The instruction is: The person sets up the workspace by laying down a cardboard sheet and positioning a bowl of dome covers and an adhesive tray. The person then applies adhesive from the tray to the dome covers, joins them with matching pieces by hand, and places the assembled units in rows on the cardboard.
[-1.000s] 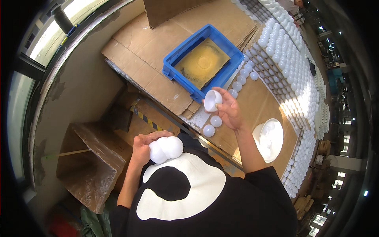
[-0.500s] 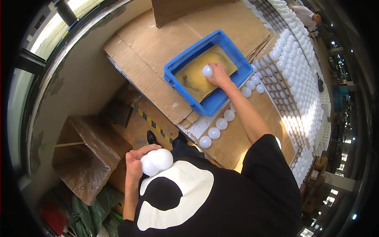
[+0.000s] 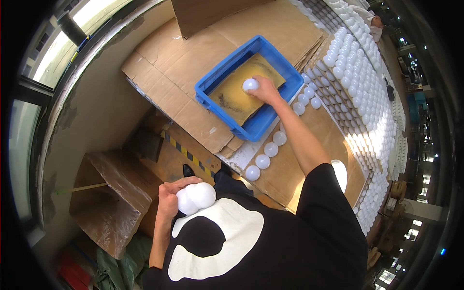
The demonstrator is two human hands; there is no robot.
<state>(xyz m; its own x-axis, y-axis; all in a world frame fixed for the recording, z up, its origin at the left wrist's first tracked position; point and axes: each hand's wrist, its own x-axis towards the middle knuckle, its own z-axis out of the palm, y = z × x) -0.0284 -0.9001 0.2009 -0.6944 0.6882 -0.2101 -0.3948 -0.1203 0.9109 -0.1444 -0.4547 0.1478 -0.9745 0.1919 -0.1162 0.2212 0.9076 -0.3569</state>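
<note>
My right hand [image 3: 267,91] grips a round white bulb cover [image 3: 250,85] over a yellow sponge-like pad [image 3: 227,95] with dark smudges. The pad lies inside a blue plastic bin [image 3: 226,126]; whether the cover presses on it is hard to tell. Close to my body, my left hand [image 3: 170,195] is closed around a small cluster of white bulb covers [image 3: 199,197]. Its fingers are partly hidden behind them. Several more bulb covers [image 3: 262,161] stand in a row on cardboard, just this side of the bin.
Tall layered stacks of white bulb covers [image 3: 355,87] rise along the right. Cardboard sheets [image 3: 169,72] cover the table under the bin. A plastic-wrapped cardboard box [image 3: 111,193] is at the lower left, near yellow-black floor tape [image 3: 186,153]. Another person [image 3: 376,26] is far right.
The view has shifted slightly. My right hand has moved a little over the pad, with the bulb cover still in its fingers. My left hand keeps its hold on the cluster.
</note>
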